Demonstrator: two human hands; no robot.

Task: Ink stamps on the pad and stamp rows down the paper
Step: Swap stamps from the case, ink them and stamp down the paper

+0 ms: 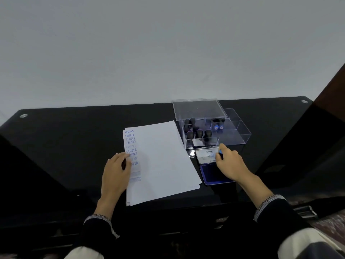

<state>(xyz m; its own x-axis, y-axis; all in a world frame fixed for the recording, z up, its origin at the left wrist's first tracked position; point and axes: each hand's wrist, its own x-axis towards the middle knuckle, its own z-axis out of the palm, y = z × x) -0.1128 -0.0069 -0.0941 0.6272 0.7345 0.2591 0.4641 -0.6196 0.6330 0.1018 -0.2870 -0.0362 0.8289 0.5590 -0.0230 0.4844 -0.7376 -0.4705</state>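
Left hand [116, 170] flat on white paper sheet [160, 161] on black surface [74, 139]; right hand [230, 162] pinches small blue-topped stamp [220, 152] over open blue ink pad [211, 173], right of paper.

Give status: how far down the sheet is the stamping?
Done: one column of blue prints on the paper's left edge. In hand: right hand holds a stamp above the open ink pad; left hand rests on the sheet. Left: the remaining white area.
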